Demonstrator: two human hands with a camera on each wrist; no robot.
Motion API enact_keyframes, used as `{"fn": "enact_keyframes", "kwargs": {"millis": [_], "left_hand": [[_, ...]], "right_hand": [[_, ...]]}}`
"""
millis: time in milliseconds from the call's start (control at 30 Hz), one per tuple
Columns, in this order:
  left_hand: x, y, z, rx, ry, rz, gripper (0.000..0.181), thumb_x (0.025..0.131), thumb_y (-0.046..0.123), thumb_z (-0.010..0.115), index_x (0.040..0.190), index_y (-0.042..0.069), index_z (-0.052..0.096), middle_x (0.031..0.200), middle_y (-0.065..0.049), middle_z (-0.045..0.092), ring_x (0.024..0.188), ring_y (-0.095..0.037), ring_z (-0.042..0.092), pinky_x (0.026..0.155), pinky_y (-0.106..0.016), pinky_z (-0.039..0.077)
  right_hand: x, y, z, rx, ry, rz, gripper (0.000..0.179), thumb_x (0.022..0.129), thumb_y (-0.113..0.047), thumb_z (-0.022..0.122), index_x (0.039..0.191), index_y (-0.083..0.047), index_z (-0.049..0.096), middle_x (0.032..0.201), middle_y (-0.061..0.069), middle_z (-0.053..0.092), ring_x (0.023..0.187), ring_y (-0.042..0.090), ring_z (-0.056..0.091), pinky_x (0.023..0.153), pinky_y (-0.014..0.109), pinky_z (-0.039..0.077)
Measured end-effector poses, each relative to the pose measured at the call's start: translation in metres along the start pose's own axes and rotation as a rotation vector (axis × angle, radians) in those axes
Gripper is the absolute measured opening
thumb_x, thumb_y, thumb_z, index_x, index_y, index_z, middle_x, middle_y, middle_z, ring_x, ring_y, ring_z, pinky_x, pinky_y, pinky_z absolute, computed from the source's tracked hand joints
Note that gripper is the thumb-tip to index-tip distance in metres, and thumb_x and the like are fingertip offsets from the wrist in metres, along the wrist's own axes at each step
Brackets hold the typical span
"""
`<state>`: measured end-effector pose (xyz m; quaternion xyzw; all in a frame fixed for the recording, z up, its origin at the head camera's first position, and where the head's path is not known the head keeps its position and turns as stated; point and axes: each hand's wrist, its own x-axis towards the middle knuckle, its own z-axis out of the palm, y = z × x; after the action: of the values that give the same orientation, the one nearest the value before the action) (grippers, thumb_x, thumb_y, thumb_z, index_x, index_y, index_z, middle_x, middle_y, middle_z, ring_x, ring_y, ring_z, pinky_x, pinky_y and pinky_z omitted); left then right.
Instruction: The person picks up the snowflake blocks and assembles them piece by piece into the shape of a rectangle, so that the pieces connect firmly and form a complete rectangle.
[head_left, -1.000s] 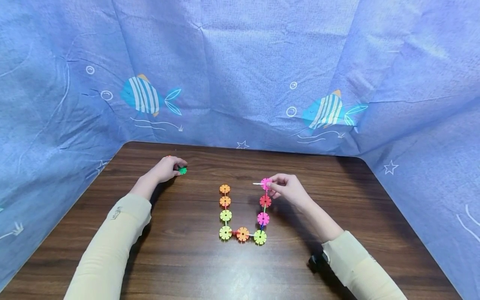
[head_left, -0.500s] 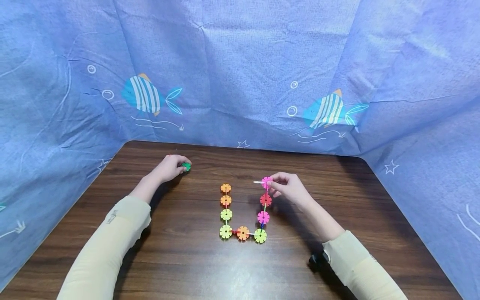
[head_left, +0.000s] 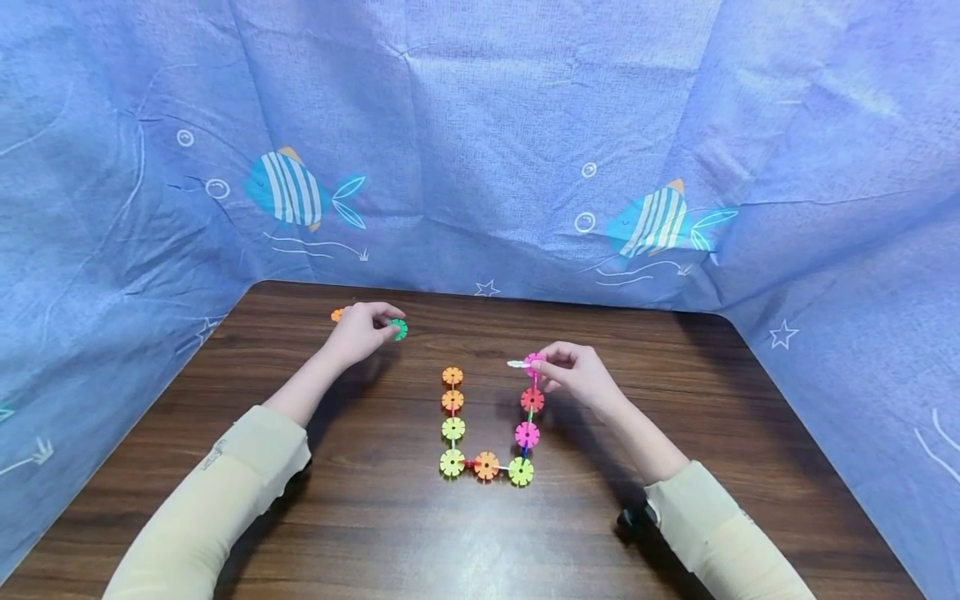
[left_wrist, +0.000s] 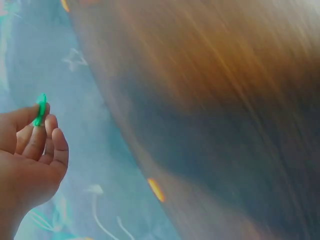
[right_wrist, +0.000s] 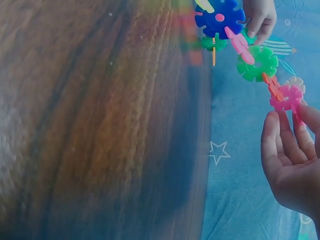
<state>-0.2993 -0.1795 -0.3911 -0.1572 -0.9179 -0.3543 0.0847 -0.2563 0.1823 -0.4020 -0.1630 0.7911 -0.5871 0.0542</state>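
My left hand (head_left: 360,333), at the back left, pinches a green snowflake disc (head_left: 400,329) between thumb and fingers. In the left wrist view the green disc is seen edge-on. My right hand (head_left: 581,375) holds a pink snowflake disc (head_left: 534,364) at the far end of a linked chain. A white disc (head_left: 517,363), seen edge-on, juts left from it. Below it come a red disc (head_left: 532,400) and another pink disc (head_left: 527,434), then yellow-green and orange discs, forming a U shape. Its left arm ends in an orange disc (head_left: 452,376). In the right wrist view, blue (right_wrist: 220,19) and green (right_wrist: 257,63) linking discs show.
A loose orange disc (head_left: 337,315) lies behind my left hand near the table's back edge. The brown wooden table (head_left: 375,533) meets a blue fish-print cloth (head_left: 480,150) at the back and sides. A small black object (head_left: 633,523) sits by my right sleeve.
My left hand has lifted the green disc and carried it right toward the chain, uncovering the orange disc. My right hand stays nearly still, holding the pink disc.
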Motion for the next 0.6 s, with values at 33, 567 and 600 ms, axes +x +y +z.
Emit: {"fn": "enact_keyframes", "kwargs": {"millis": [33,567,600], "left_hand": [[-0.001,0.005,0.001,-0.011,0.013,0.002,0.022,0.087,0.010,0.066,0.108,0.004,0.069,0.085,-0.008,0.071,0.077,-0.019,0.064,0.068,-0.032,0.048],[-0.014,0.061,0.028,-0.275,0.119,-0.028,0.013,0.082,0.015,0.074,0.092,0.008,0.071,0.082,-0.007,0.072,0.071,-0.015,0.067,0.063,-0.025,0.053],[-0.014,0.064,0.030,-0.298,0.120,-0.032,0.013,0.081,0.014,0.074,0.091,0.008,0.071,0.082,-0.007,0.072,0.071,-0.016,0.067,0.062,-0.025,0.053]], "right_hand": [[0.000,-0.001,0.000,0.001,0.004,-0.003,0.024,0.088,-0.014,0.068,0.097,0.008,0.063,0.088,0.027,0.067,0.072,0.026,0.067,0.067,0.050,0.055],[-0.008,-0.019,0.004,0.011,0.011,-0.060,0.015,0.088,-0.002,0.064,0.094,0.011,0.062,0.083,0.021,0.069,0.069,0.018,0.067,0.065,0.046,0.056],[-0.007,-0.016,0.003,0.015,0.013,-0.066,0.015,0.088,-0.003,0.065,0.094,0.010,0.062,0.083,0.020,0.069,0.069,0.021,0.067,0.064,0.045,0.056]]}}
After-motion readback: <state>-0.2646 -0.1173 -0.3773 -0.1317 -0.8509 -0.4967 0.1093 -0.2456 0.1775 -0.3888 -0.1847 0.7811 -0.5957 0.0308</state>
